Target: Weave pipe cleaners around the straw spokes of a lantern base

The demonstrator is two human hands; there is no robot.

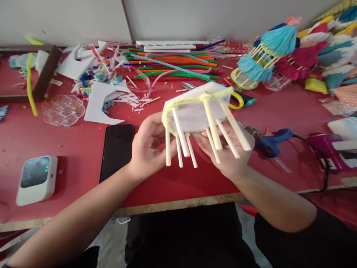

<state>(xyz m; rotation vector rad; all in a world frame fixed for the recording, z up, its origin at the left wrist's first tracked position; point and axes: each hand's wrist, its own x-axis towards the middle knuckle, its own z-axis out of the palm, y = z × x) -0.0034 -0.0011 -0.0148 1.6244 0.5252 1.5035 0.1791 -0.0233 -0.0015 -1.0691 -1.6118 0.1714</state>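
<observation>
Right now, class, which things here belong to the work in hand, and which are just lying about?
Work in hand:
- white panel with yellow edging and wooden sticks, held by left hand and right hand
- probably pipe cleaners, scissors, blue glue gun

Apparently just lying about:
- smartphone
- white device with green lights

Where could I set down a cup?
The red table is bare between the white device and the black phone, and by its near edge between left forearm and right forearm. Pipe cleaners and white cutouts crowd the far side.
</observation>
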